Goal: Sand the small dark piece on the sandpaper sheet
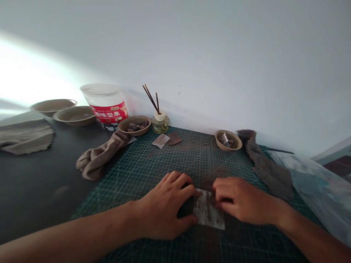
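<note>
A small whitish sheet that looks like sandpaper (208, 213), streaked with brown, lies flat on the green gridded cutting mat (131, 184). My left hand (167, 208) holds it down by its left edge, with thumb and fingertips curved and set apart. Over the sheet's upper right part is my right hand (238, 199), its fingers bent and pressed together, slightly blurred. Whatever those fingers hold is hidden behind them. Brown dust (212, 176) spreads over the mat around the sheet.
Left stand two bowls (75, 117), a red-labelled tub (106, 106), a bowl of dark pieces (146, 128) and brown cloths (95, 159). Near the wall are a reed diffuser (159, 124) and two square sheets (161, 141). A small bowl (228, 147) and grey-brown cloth (270, 170) lie right.
</note>
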A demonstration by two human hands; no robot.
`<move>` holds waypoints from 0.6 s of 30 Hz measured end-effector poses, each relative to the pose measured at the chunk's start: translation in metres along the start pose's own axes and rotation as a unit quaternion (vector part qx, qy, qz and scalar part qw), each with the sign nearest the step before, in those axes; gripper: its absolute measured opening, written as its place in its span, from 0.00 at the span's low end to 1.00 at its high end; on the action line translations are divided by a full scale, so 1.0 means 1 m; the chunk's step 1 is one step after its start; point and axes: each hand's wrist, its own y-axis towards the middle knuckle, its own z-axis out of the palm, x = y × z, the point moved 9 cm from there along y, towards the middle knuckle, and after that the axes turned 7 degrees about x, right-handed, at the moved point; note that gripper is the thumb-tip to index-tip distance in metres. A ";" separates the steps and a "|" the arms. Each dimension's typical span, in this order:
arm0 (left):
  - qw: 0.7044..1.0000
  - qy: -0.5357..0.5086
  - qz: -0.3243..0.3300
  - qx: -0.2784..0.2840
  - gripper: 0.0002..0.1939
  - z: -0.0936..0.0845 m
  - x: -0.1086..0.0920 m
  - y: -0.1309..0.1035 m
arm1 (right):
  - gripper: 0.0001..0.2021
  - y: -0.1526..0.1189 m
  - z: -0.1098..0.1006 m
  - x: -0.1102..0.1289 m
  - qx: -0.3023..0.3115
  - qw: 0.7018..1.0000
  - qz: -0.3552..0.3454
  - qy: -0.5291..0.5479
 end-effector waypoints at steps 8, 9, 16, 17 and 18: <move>1.000 -0.004 0.005 0.001 0.23 -0.001 -0.001 0.000 | 0.08 -0.003 -0.009 -0.009 -0.025 0.998 0.028 -0.046; 1.000 -0.007 0.005 0.002 0.23 -0.001 0.000 0.001 | 0.07 -0.003 -0.006 -0.005 -0.001 0.999 0.009 -0.052; 1.000 -0.023 0.001 0.009 0.22 0.000 -0.001 0.000 | 0.04 -0.020 -0.051 -0.030 -0.173 0.979 0.088 0.054; 1.000 -0.025 0.000 0.009 0.24 0.000 -0.001 -0.001 | 0.03 -0.023 -0.055 -0.038 -0.202 0.970 0.099 0.096; 1.000 -0.028 0.001 0.009 0.25 0.000 -0.001 -0.002 | 0.03 -0.026 -0.055 -0.045 -0.225 0.958 0.106 0.142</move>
